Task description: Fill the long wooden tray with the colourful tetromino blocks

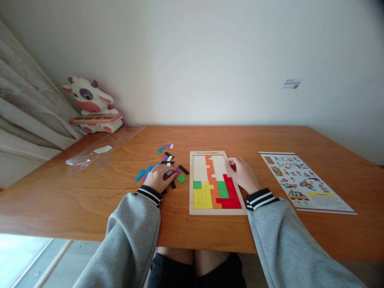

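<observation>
A wooden puzzle board (pixel 191 192) lies flat with yellow, green, orange and red pieces fitted in its lower part. An orange column (pixel 209 164) runs up to its top edge, with bare tray on both sides. My right hand (pixel 242 173) is over the board's right edge, its fingertips drawn together above the bare tray; whatever they may hold is hidden. To the left, my left hand (pixel 158 177) rests over a heap of loose puzzle pieces, thumb and index finger slightly apart. Around it lie blue pieces (pixel 139 175), black pieces (pixel 183 170) and a green square (pixel 181 178).
A printed pattern sheet (pixel 306 180) lies on the table's right side. At the back left stand a cow-shaped toy keyboard (pixel 93 106) and a clear plastic bag (pixel 87 158). The wooden table (pixel 174 232) meets the wall behind, and a curtain (pixel 27 104) hangs at left.
</observation>
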The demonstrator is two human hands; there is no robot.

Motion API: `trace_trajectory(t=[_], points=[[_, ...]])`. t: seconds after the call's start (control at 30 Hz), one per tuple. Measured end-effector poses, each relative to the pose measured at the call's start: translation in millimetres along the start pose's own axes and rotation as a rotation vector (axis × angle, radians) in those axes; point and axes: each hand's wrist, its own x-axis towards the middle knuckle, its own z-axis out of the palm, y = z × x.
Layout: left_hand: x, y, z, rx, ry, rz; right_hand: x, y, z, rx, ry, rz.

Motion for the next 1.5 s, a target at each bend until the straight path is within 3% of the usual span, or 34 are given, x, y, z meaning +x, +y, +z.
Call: trace_trajectory(t=[0.2,0.5,0.7,0.87,1.1,1.2,1.37,1.5], points=[[2,-4,2.4,-0.021,0.0,-0.007,0,-1,0,0.01,0.009,0.01],[11,-4,1.3,-0.069,-0.039,-0.129,0,-1,0,0.015,0.011,0.01],[18,-2,4.3,-0.079,-0.028,-0.063,0,-1,-1,0.026,0.005,0.017],[18,-5,9.0,-0.058,-0.03,-0.095,0,-1,0,0.024,0.003,0.023],[16,-9,14.4,0.037,0.116,0.182,1,0,1,0.021,0.025,0.004],[16,-9,11.9,0.079,0.138,0.237,0,-1,1,0.032,0.018,0.013],[22,7,3.5,0.042,0.184,0.137,1,-2,0,0.06,0.028,0.015],[42,43,2.8,-0.156,0.164,0.066,4,-7,-2,0.194,0.11,-0.039]])
